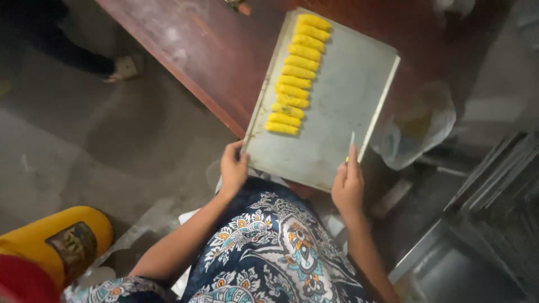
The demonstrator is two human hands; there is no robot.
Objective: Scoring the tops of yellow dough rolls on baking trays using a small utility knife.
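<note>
A grey metal baking tray [342, 106] lies on a dark wooden table [213, 50], its near end jutting past the table edge. Several yellow dough sticks [295, 76] lie in a column along the tray's left side. My left hand [233, 168] grips the tray's near left corner. My right hand [348, 185] rests at the tray's near right edge and pinches a thin pale stick-like tool [351, 147] that points up over the tray.
A crumpled clear plastic bag [418, 126] lies right of the tray. A yellow cylinder [56, 241] stands on the grey floor at lower left. Stacked metal trays and a rack [494, 191] fill the right side. Someone's foot [120, 68] shows at upper left.
</note>
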